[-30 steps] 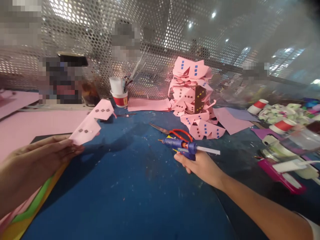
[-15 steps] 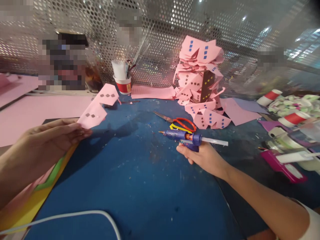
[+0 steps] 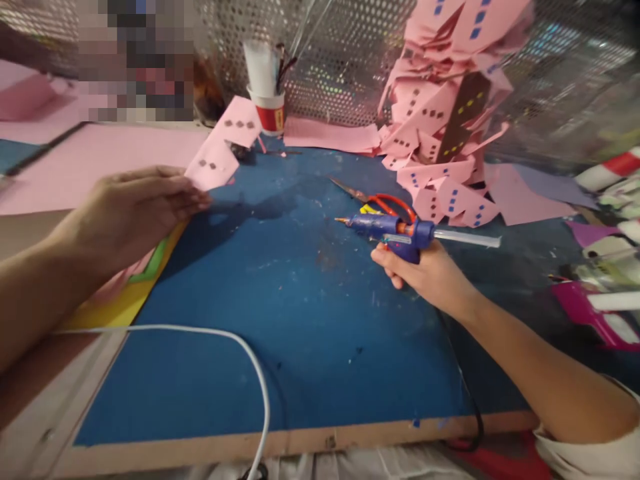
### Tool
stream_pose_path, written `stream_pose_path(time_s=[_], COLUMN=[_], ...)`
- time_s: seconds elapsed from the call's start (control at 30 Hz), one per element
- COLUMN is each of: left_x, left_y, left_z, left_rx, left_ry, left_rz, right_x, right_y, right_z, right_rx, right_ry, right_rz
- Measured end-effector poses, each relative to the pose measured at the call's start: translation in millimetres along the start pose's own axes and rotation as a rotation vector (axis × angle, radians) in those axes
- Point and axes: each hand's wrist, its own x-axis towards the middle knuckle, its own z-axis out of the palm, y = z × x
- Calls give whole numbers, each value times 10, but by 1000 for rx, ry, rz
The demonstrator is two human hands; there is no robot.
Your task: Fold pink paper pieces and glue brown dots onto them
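Between the thumb and fingers of my left hand (image 3: 145, 200) is a folded pink paper piece (image 3: 220, 150) with dark diamond marks, held up over the left of the blue tabletop (image 3: 300, 333). My right hand (image 3: 430, 273) is wrapped round the handle of a blue hot glue gun (image 3: 390, 230). A clear glue stick (image 3: 467, 238) sticks out of its back, and its nozzle points left. Just behind the gun lie scissors (image 3: 393, 203) with orange-red handles. Farther back stands a tall stack of folded pink papers (image 3: 433, 113) with blue, brown and yellow squares.
A red and white paper cup (image 3: 271, 117) holds tools at the back, beside a pink paper strip pile (image 3: 330, 133). A white cable (image 3: 250, 353) crosses the front left. A magenta tool (image 3: 583, 313) lies at right. Coloured sheets (image 3: 120, 300) lie under my left forearm.
The view has tilted down, so things sit higher and the table's front edge shows. Both hands keep their holds, with little visible movement over the table.
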Motion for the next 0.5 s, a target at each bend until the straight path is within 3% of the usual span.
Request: stream_pose_path(time_s=[0.03,0.1,0.27,0.5], left_x=[34,92,229,293], left_y=[-34,-92,-192,-231], left_z=[7,-55,-277,-327], left_rx=[-20,-21,-42,-60], left_ry=[-103,-164,-181,-145], left_rz=[50,123,176,147], right_x=[-6,-16,-6,38], right_y=[-4,-11,-27,-37], right_z=[6,12,0,-33], right_rx=[-1,-11,-16,-13], right_ry=[-10,-21,19,65], right_rz=[2,3,40,78])
